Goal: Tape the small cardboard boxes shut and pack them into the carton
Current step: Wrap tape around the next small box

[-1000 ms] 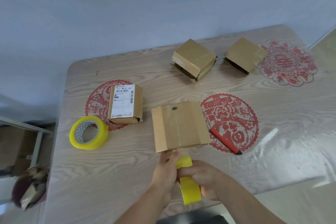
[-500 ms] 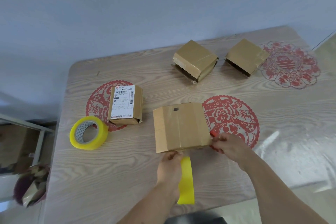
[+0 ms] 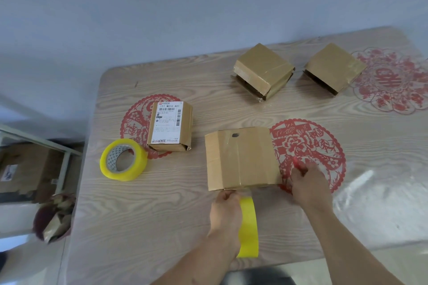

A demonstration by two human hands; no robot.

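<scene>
A flattened brown cardboard box (image 3: 240, 158) — clear tape down its middle — lies near the table's (image 3: 162, 215) front edge; the left hand (image 3: 225, 211) grips a yellow tape roll (image 3: 248, 227), the right hand (image 3: 309, 186) curls around a red pen (image 3: 297, 164).

open tabletop (image 3: 162, 215) front-left, tape roll (image 3: 123, 159) and labelled box (image 3: 170, 126) behind

near box (image 3: 242, 157) flat, clear-taped | labelled box (image 3: 170, 125) left | two boxes (image 3: 262, 70) (image 3: 333, 68) far, open-sided
</scene>
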